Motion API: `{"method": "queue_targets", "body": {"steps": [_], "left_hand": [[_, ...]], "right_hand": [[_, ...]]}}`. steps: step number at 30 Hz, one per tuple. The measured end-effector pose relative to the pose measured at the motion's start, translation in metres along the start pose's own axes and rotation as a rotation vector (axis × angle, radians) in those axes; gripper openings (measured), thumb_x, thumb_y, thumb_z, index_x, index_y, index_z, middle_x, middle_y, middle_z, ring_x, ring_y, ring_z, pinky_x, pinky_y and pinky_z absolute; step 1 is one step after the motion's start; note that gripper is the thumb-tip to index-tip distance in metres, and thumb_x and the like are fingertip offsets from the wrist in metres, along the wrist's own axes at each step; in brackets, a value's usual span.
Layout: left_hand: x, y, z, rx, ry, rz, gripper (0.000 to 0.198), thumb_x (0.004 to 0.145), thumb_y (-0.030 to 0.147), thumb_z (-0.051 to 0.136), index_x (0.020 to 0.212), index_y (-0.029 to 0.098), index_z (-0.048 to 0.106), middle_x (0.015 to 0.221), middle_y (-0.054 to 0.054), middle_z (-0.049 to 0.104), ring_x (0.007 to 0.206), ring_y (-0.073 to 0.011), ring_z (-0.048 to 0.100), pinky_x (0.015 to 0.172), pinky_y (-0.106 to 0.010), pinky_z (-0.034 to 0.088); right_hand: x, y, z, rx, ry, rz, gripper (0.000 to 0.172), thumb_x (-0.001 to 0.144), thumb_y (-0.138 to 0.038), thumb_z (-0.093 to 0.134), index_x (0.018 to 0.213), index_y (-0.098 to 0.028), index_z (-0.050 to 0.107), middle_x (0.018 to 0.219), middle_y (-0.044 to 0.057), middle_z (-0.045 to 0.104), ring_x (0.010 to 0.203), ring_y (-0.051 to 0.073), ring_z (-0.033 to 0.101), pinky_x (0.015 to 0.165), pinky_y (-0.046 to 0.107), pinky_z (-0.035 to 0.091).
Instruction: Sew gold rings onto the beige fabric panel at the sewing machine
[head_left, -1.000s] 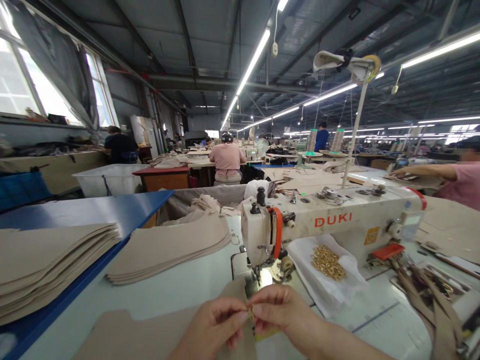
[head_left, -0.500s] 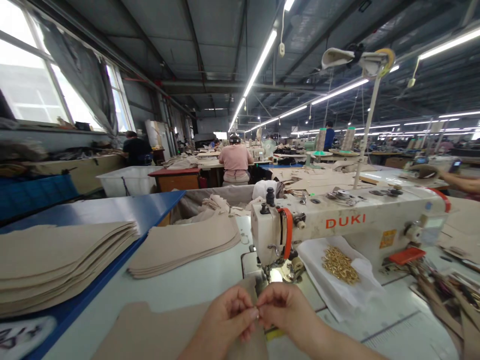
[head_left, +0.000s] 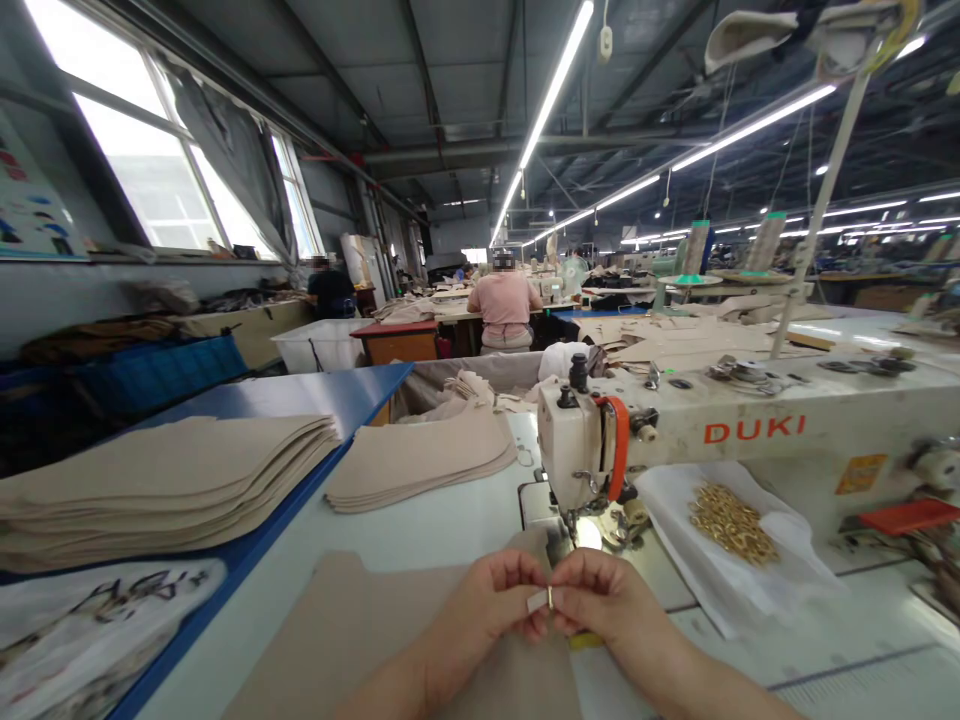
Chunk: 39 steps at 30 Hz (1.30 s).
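Observation:
My left hand (head_left: 491,610) and my right hand (head_left: 607,605) meet fingertip to fingertip just in front of the needle of a white DUKI sewing machine (head_left: 720,425). Both are pinched on a small gold metal ring with a pale strip (head_left: 544,599) between them. They hover over a beige cut fabric piece (head_left: 352,650) lying flat on the pale table. A heap of gold rings (head_left: 731,520) sits on white cloth under the machine's arm, to the right of my hands.
Two stacks of beige cut pieces lie to the left, one on the table (head_left: 420,460) and one on a blue board (head_left: 161,480). Other people sit at machines further back, one in a pink top (head_left: 505,305). A thread stand (head_left: 817,200) rises at the right.
My view has swung left and closer to the machine. My hands stay pinched together, and the ring with its pale strip now shows more plainly between the fingertips.

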<state>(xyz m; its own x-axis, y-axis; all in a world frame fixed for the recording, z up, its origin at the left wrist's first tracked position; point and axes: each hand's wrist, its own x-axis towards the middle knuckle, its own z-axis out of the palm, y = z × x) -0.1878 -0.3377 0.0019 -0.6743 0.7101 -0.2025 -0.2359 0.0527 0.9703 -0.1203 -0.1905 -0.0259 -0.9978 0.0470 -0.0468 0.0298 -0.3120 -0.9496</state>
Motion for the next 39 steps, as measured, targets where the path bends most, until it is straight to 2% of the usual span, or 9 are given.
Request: {"method": "queue_targets", "body": {"steps": [5, 8, 11, 14, 16, 20, 25, 33, 39], "left_hand": [[-0.003, 0.006, 0.0, 0.029, -0.03, -0.028, 0.021, 0.059, 0.024, 0.07, 0.067, 0.014, 0.054, 0.061, 0.001, 0.061, 0.056, -0.0096, 0.052, 0.057, -0.022, 0.039], [-0.002, 0.004, -0.001, 0.061, -0.052, -0.021, 0.019, 0.06, 0.024, 0.067, 0.067, 0.015, 0.051, 0.059, 0.002, 0.059, 0.055, -0.0097, 0.05, 0.058, -0.023, 0.039], [-0.001, 0.001, -0.001, 0.17, -0.032, 0.053, 0.018, 0.06, 0.024, 0.064, 0.064, 0.016, 0.048, 0.057, 0.004, 0.052, 0.055, -0.0094, 0.047, 0.057, -0.022, 0.036], [-0.002, -0.002, -0.001, 0.275, 0.03, 0.15, 0.013, 0.062, 0.021, 0.059, 0.063, 0.016, 0.048, 0.059, 0.005, 0.047, 0.058, -0.009, 0.042, 0.056, -0.021, 0.032], [-0.003, -0.003, -0.001, 0.307, 0.045, 0.179, 0.01, 0.063, 0.02, 0.057, 0.064, 0.016, 0.048, 0.062, 0.004, 0.047, 0.061, -0.0102, 0.042, 0.058, -0.022, 0.033], [-0.004, -0.004, 0.0, 0.321, 0.063, 0.216, 0.008, 0.064, 0.019, 0.055, 0.068, 0.016, 0.049, 0.065, 0.003, 0.048, 0.065, -0.0116, 0.044, 0.061, -0.023, 0.035], [-0.004, -0.003, 0.002, 0.302, 0.089, 0.266, 0.008, 0.066, 0.019, 0.056, 0.068, 0.016, 0.05, 0.066, 0.002, 0.049, 0.064, -0.0112, 0.044, 0.06, -0.022, 0.035], [-0.007, -0.007, 0.004, 0.38, 0.181, 0.413, 0.007, 0.064, 0.011, 0.052, 0.064, 0.017, 0.049, 0.071, -0.001, 0.056, 0.07, -0.0139, 0.053, 0.065, -0.022, 0.042], [-0.006, -0.007, 0.006, 0.277, 0.171, 0.348, 0.009, 0.067, 0.02, 0.061, 0.067, 0.017, 0.053, 0.072, -0.002, 0.058, 0.07, -0.0147, 0.056, 0.067, -0.023, 0.045]], "right_hand": [[-0.003, -0.004, 0.001, -0.021, -0.012, 0.0, 0.049, 0.056, -0.053, 0.083, 0.071, -0.013, 0.058, 0.062, 0.001, 0.06, 0.056, 0.011, 0.055, 0.057, 0.022, 0.043], [-0.005, -0.004, 0.001, -0.026, -0.048, -0.03, 0.047, 0.061, -0.053, 0.079, 0.072, -0.014, 0.056, 0.064, 0.001, 0.059, 0.06, 0.013, 0.057, 0.059, 0.024, 0.043], [-0.011, -0.003, 0.005, -0.077, -0.064, -0.118, 0.037, 0.071, -0.046, 0.074, 0.08, -0.015, 0.056, 0.069, 0.0, 0.058, 0.066, 0.013, 0.057, 0.062, 0.023, 0.042], [-0.015, -0.003, 0.008, -0.213, -0.042, -0.182, 0.03, 0.07, -0.031, 0.074, 0.086, -0.016, 0.053, 0.071, -0.001, 0.056, 0.067, 0.011, 0.052, 0.061, 0.021, 0.04], [-0.017, -0.005, 0.008, -0.281, -0.034, -0.195, 0.027, 0.07, -0.027, 0.073, 0.084, -0.017, 0.052, 0.071, -0.002, 0.055, 0.067, 0.011, 0.051, 0.061, 0.021, 0.039], [-0.016, -0.007, 0.003, -0.402, -0.001, -0.294, 0.012, 0.078, -0.027, 0.064, 0.078, -0.016, 0.057, 0.077, 0.001, 0.056, 0.072, 0.012, 0.052, 0.066, 0.022, 0.041], [-0.015, -0.005, -0.001, -0.373, 0.067, -0.377, 0.015, 0.079, -0.029, 0.064, 0.071, -0.016, 0.061, 0.074, 0.002, 0.057, 0.069, 0.013, 0.051, 0.062, 0.022, 0.039], [-0.014, 0.002, 0.006, -0.249, 0.144, -0.384, 0.018, 0.078, -0.03, 0.064, 0.07, -0.015, 0.06, 0.077, 0.004, 0.058, 0.071, 0.014, 0.054, 0.064, 0.022, 0.042], [-0.011, 0.005, 0.005, -0.257, 0.2, -0.35, 0.02, 0.076, -0.031, 0.065, 0.067, -0.015, 0.057, 0.075, 0.003, 0.057, 0.069, 0.014, 0.052, 0.063, 0.023, 0.041]]}}
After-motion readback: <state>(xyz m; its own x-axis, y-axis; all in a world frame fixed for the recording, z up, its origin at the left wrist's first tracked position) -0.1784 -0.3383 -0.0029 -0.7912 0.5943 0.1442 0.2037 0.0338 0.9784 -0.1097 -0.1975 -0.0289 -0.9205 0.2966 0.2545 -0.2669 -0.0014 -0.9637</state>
